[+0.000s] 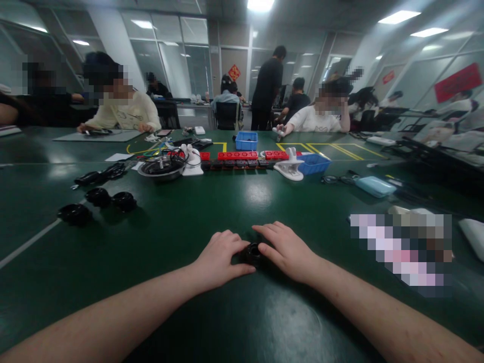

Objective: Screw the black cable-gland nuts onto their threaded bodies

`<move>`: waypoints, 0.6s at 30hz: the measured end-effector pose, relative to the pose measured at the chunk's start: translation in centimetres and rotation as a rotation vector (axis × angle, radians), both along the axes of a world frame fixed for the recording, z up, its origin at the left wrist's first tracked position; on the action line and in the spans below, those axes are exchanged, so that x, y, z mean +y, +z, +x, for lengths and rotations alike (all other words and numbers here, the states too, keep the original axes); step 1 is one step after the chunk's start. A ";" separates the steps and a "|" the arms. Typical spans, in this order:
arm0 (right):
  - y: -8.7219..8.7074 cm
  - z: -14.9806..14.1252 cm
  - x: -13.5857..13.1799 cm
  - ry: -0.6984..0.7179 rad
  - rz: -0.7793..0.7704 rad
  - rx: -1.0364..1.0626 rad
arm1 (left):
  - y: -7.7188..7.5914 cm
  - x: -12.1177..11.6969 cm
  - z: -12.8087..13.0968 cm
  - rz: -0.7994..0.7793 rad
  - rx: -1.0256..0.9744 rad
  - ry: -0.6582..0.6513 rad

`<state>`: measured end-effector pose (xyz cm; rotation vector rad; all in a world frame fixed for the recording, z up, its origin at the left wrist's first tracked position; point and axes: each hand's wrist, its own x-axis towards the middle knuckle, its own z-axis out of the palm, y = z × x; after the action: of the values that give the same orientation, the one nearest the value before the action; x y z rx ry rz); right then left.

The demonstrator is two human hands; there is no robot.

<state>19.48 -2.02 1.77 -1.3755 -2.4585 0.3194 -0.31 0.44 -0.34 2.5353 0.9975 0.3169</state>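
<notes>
A small black round part (253, 253) with a hollow middle sits at the green table's near middle, between both hands. My left hand (223, 257) has its thumb and index finger curled around the part's left and near side. My right hand (289, 249) is at its right, the thumb against the rim and the other fingers stretched out past its far side. Further off to the left lie three larger glossy black round parts, one nearest (74, 214), one behind (98, 196) and one to the right (124, 201).
Across the table stand a row of red blocks (238, 155), a blue bin (246, 140), a second blue bin (313, 164), a white clip stand (290, 166) and a round metal tray (161, 174). A light-blue case (375, 186) lies right. Co-workers sit opposite.
</notes>
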 end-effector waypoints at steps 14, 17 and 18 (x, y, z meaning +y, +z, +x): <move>0.7 -1.1 -1.5 0.141 0.002 0.122 | -0.1 0.0 0.2 0.046 0.025 0.003; 0.6 -1.1 -1.4 0.133 0.009 0.126 | 0.0 0.0 0.2 0.041 0.016 0.001; 0.7 -1.1 -1.4 0.128 0.006 0.123 | 0.0 -0.1 0.2 0.040 0.013 0.003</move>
<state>18.39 -3.45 2.43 -1.1614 -2.4482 0.4122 -0.08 0.39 -0.36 2.5750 1.0089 0.3252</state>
